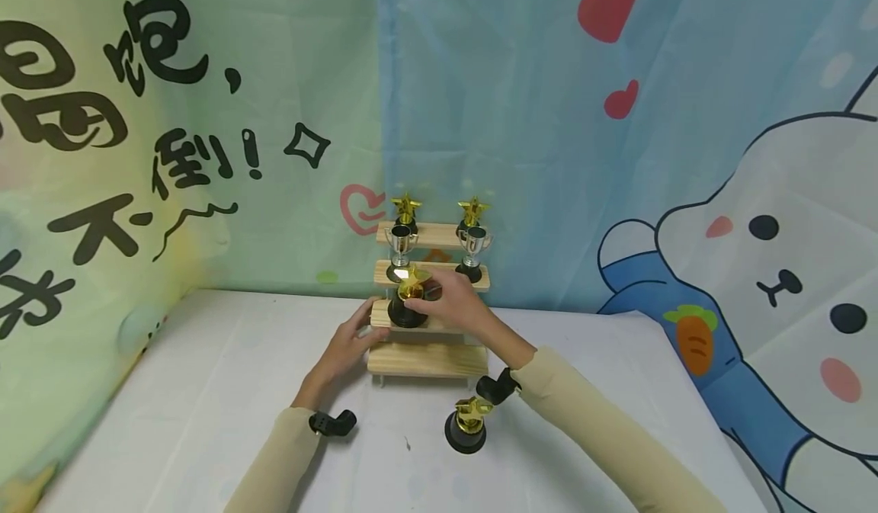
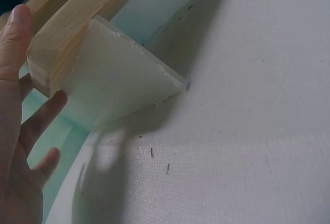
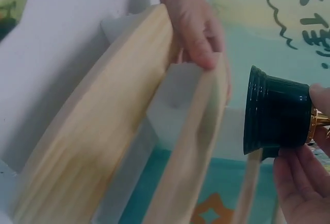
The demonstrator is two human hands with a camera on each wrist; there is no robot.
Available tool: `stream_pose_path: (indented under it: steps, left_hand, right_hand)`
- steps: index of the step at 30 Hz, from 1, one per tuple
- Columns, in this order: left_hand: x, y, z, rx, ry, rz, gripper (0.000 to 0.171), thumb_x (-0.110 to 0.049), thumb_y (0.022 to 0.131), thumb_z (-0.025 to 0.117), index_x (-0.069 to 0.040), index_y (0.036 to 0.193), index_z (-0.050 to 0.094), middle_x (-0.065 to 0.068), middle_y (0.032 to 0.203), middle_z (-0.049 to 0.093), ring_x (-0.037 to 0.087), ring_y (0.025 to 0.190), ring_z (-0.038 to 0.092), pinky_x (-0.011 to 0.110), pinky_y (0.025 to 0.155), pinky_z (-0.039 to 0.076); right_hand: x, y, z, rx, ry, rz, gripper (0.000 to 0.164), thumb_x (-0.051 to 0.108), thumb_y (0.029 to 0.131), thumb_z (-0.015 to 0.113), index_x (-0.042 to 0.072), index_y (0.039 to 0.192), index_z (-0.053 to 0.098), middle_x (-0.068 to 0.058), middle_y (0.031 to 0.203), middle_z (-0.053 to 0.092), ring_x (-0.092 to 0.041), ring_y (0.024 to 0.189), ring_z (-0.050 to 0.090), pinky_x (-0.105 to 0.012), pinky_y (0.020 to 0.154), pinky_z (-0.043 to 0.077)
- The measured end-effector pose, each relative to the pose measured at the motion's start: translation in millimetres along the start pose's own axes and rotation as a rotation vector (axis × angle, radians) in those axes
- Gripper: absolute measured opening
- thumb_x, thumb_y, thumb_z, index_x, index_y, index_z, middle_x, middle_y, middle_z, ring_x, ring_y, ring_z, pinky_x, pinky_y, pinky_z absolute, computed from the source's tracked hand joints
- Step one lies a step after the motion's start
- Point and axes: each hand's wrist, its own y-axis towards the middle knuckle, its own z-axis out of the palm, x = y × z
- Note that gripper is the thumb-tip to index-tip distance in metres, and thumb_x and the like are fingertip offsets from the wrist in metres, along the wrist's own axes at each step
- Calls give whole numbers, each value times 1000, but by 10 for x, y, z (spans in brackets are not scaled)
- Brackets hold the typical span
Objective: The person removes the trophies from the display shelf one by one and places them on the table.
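Note:
A tiered wooden display stand (image 1: 428, 359) stands on the white table. My right hand (image 1: 456, 296) holds a gold star trophy (image 1: 406, 311) by its gold upper part, with its black base at the second step from the bottom; in the right wrist view the dark base (image 3: 281, 113) looks tilted and apart from the nearest step. My left hand (image 1: 350, 345) touches the left end of that step, its fingers (image 2: 44, 116) fairly straight and spread. Another gold-topped trophy (image 1: 466, 425) stands on the table in front of the stand, near the right wrist.
Two silver cups, a left one (image 1: 401, 245) and a right one (image 1: 473, 246), stand on the third step. Two gold star trophies (image 1: 472, 212) occupy the top step. A printed cloth backdrop (image 1: 514, 155) hangs close behind the stand.

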Motion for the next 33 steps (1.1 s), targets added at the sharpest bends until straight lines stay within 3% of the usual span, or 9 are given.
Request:
stream_pose_path:
  steps: [5, 11, 22, 30, 33]
  left_hand:
    - [3, 11, 10, -3, 8, 24, 69, -30, 93, 66, -19, 152, 31, 11, 150, 45, 40, 133, 48, 58, 107, 39]
    - [10, 8, 27, -6, 17, 13, 71, -34, 92, 66, -18, 152, 32, 11, 149, 47, 40, 133, 49, 58, 107, 40]
    - [37, 18, 11, -19, 15, 21, 67, -34, 92, 66, -26, 150, 34, 9, 146, 50, 37, 132, 51, 58, 105, 42]
    - [4, 12, 22, 6, -11, 10, 69, -26, 93, 66, -15, 152, 31, 13, 147, 49, 39, 132, 49, 59, 107, 39]
    - [-152, -28, -8, 18, -6, 3, 68, -25, 94, 65, -13, 152, 31, 16, 146, 49, 39, 132, 49, 58, 107, 39]
  right_hand:
    - [75, -135, -105, -15, 2, -27, 54, 32, 85, 75, 4, 128, 58, -15, 114, 67, -28, 99, 69, -34, 82, 58]
    - [227, -384, -216, 33, 45, 14, 31, 28, 86, 75, 7, 105, 62, -11, 106, 64, -26, 100, 68, -35, 85, 58]
    - [426, -940, -288, -14, 42, -7, 35, 27, 83, 78, 12, 112, 64, -5, 109, 63, -18, 98, 67, -32, 85, 58]
    - [498, -1247, -298, -10, 33, 3, 35, 32, 83, 78, 18, 113, 65, 3, 108, 63, -12, 99, 63, -29, 85, 57]
    - [511, -1337, -313, -5, 46, 31, 38, 36, 83, 77, 20, 115, 65, 4, 106, 63, -11, 97, 62, -26, 84, 57]
